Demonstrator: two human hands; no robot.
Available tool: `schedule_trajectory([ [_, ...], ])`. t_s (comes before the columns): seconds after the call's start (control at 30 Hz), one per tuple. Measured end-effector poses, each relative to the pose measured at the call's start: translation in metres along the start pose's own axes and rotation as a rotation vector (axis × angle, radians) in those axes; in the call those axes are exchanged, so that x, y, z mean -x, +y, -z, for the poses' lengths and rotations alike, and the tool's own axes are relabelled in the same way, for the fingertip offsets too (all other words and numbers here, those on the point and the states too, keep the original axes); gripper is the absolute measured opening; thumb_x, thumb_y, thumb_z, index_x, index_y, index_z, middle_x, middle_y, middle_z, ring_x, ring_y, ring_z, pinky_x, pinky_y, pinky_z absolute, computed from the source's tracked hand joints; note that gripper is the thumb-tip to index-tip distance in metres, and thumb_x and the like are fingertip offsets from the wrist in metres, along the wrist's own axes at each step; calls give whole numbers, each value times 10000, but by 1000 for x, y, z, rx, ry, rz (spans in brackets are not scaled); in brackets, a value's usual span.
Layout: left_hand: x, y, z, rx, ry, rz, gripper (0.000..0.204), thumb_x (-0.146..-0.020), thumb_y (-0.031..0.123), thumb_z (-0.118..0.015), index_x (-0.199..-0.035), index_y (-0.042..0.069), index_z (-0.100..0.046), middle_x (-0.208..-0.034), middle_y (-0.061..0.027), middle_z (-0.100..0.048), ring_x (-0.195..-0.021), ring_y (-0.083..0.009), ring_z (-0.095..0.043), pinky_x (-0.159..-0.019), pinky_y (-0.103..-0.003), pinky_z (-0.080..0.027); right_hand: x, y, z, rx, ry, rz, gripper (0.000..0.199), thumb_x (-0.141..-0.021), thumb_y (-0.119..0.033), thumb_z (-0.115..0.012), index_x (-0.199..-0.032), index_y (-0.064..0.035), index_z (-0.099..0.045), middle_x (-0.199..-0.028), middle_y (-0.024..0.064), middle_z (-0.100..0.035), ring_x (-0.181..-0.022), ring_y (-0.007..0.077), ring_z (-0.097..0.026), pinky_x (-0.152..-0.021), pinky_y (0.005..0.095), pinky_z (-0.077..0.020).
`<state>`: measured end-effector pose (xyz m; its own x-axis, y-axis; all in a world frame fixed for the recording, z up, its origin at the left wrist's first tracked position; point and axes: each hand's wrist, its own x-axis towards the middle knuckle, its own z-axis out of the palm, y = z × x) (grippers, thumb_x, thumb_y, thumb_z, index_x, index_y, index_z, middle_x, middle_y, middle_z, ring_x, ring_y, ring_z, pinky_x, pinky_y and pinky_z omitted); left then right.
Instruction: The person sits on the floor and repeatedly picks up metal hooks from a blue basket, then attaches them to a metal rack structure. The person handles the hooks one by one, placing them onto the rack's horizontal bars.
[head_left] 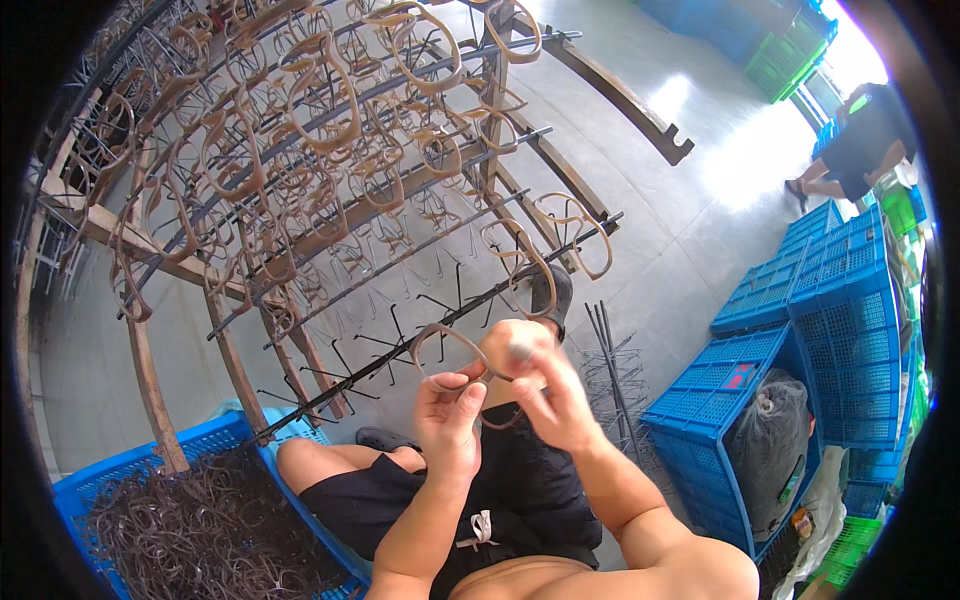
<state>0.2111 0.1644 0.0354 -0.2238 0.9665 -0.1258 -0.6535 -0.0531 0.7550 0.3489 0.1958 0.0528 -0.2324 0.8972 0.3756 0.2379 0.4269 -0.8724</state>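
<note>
My left hand (449, 412) is closed, thumb and fingertips pinching a thin brown loop (447, 331) in front of my lap. My right hand (548, 392) is right beside it with its fingers curled in. Motion smears those fingers, and what they hold cannot be made out. Just beyond my hands, a black rod (385, 364) with thin hooked prongs slants across the rack's near end. Two similar brown loops (597, 262) hang toward its far right end.
A wooden rack (155, 370) carries rows of rods hung with brown loops. At lower left a blue basket (88, 482) holds dark curly strips. Blue crates (690, 400) stand at right, one holding a dark plastic bag (768, 455). Bare prong rods (612, 365) lie on the floor. Another person (862, 145) is at far right.
</note>
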Motion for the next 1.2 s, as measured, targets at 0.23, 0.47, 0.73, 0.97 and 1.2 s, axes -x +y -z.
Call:
schedule_trajectory([
  [0.23,22,28,27,-418,102,-98,199,-852,33,-537,-1048,47,-507,-1036,-81,-571,-849,-121,-529,-725,-248,-452,-18,58,-68,-580,528,-281,265,-928,-105,-477,-1169,-1,-517,-748,-7,-541,-681,29,-475,-582,189,-401],
  [0.47,69,127,267,-1226,893,-473,199,-887,123,-525,-1037,-5,-499,-903,-81,-566,-751,-158,-532,-656,-256,-448,-46,64,-79,-602,524,-558,276,-951,-171,-453,-1184,-31,-504,-573,-16,-476,-427,61,-426,-386,221,-374],
  [0.73,127,131,440,-1691,1209,432,453,-867,191,-519,-1228,-37,-368,-1274,-244,-314,-1146,-427,-376,-902,-521,-375,-54,51,-89,-702,418,-614,293,-949,-194,-462,-1195,-47,-518,-493,-37,-461,-375,51,-405,-352,198,-324],
  [0.97,86,131,417,-1346,1486,494,408,-817,-15,-497,-1208,-47,-385,-1253,-263,-306,-1077,-413,-446,-883,-474,-409,-56,42,-94,-314,615,-566,300,-943,-203,-475,-1179,-28,-538,-497,-27,-436,-392,56,-393,-367,207,-333],
  [1.2,95,140,360,-1687,1116,-301,391,-820,-103,-427,-1197,-2,-403,-1270,-234,-335,-991,-335,-529,-826,-395,-450,-55,48,-85,-468,504,-652,304,-944,-201,-471,-1197,-44,-531,-500,-13,-464,-391,59,-402,-369,202,-333],
])
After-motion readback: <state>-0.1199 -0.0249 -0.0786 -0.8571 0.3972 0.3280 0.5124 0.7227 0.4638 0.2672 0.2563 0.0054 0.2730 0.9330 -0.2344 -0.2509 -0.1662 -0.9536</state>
